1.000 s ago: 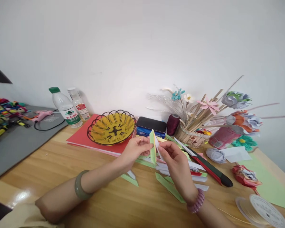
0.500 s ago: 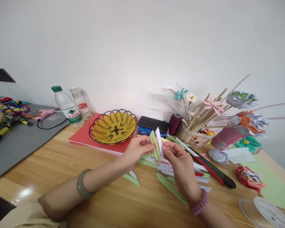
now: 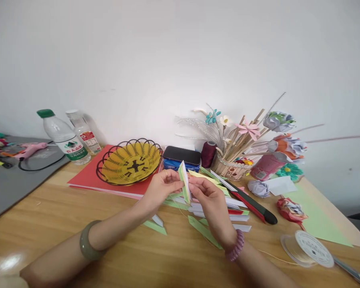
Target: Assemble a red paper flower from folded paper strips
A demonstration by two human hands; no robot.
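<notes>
Between my two hands stands a small stack of folded paper strips [image 3: 183,181], green and white with a yellowish layer inside, held upright above the table. My left hand [image 3: 165,187] pinches the stack from the left between thumb and fingers. From the right, my right hand [image 3: 208,200] closes thumb and fingertips on the white side of the same stack. Below and around the hands lie several loose folded paper strips, among them a green strip [image 3: 202,230] and a white strip [image 3: 235,218].
A yellow woven basket [image 3: 129,164] rests on red paper [image 3: 84,172]. Two bottles, one with a green-white label [image 3: 73,150], stand at left. Behind my hands sits a blue box [image 3: 180,165]. To the right are a green-and-red cutter [image 3: 255,206], paper flowers [image 3: 291,214] and a thread spool [image 3: 313,248].
The white strip in my right hand has come against the green stack in my left; before, it stood at an angle with a gap. The view has turned right.
</notes>
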